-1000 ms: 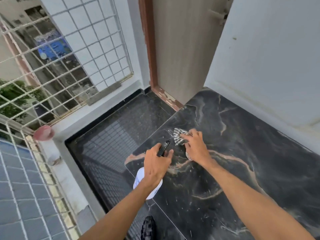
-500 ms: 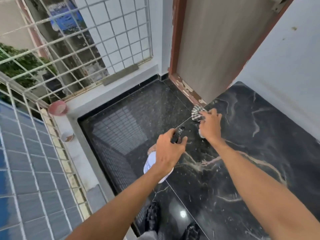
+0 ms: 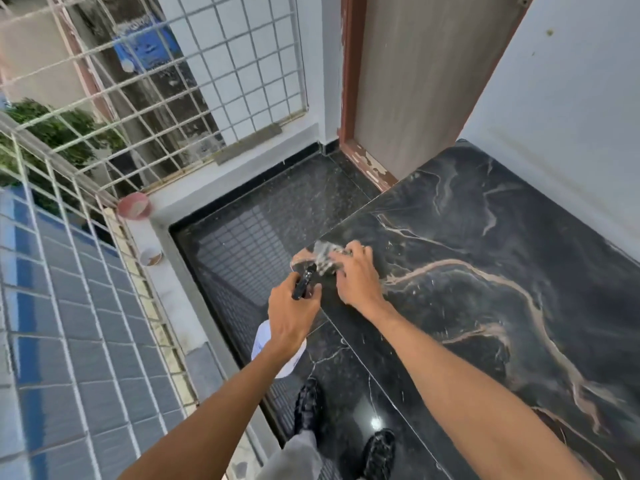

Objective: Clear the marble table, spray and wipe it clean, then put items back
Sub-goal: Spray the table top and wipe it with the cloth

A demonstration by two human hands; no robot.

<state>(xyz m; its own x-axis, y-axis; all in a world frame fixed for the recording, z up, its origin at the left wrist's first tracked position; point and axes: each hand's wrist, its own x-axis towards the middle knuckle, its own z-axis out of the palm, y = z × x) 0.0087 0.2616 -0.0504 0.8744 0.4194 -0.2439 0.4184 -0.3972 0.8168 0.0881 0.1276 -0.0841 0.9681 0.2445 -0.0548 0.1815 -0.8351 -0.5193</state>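
Note:
The black marble table (image 3: 485,271) with tan veins fills the right side of the view and has nothing standing on it. My right hand (image 3: 356,275) presses a striped grey-and-white cloth (image 3: 323,256) flat against the table's near left corner. My left hand (image 3: 292,313) hangs just left of that edge, wrapped around a white spray bottle (image 3: 277,351) with a black nozzle (image 3: 304,280) that points toward the cloth. Motion blurs the cloth.
A brown-framed door (image 3: 408,81) stands behind the table's far end, with a white wall (image 3: 571,116) along its right side. A dark polished floor (image 3: 259,230) lies to the left, bounded by a white metal grille (image 3: 166,98). A pink bowl (image 3: 134,205) rests on the ledge. My shoes (image 3: 308,407) stand below.
My right hand has slid the cloth from the table's far edge near the door back toward the near left corner. My left hand has kept its hold on the spray bottle.

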